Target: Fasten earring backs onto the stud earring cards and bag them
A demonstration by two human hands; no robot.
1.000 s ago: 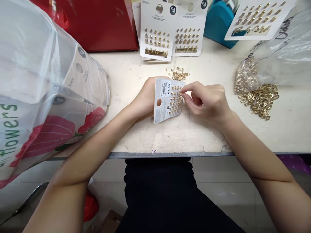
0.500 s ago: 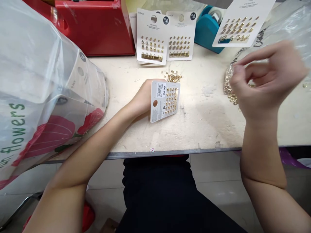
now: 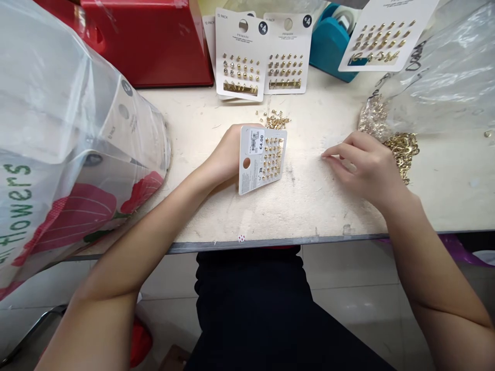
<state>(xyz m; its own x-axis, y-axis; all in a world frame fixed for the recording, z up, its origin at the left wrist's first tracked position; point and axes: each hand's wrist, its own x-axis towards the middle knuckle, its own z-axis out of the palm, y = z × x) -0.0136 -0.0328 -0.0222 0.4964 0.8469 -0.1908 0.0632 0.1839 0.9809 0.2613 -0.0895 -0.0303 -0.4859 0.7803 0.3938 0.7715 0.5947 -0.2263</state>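
My left hand (image 3: 227,154) holds a white earring card (image 3: 261,158) upright on the table, its back with price sticker and gold stud posts facing me. My right hand (image 3: 367,167) rests on the table to the right of the card, fingers curled and pinched low; whether anything is in them I cannot make out. A heap of gold hoop earrings (image 3: 402,149) lies just behind that hand, spilling from a clear plastic bag (image 3: 436,87). A small pile of gold studs (image 3: 276,121) sits behind the card.
A large plastic bag of blank cards (image 3: 69,154) fills the left. A red box (image 3: 150,41), two finished earring cards (image 3: 263,56), a teal tape dispenser (image 3: 332,44) and another card (image 3: 382,36) stand at the back. The table edge (image 3: 270,242) runs near my lap.
My right hand left the card, swung up and right toward the hoop pile, then came down onto the table beside the hoops. The left hand and card stayed put.
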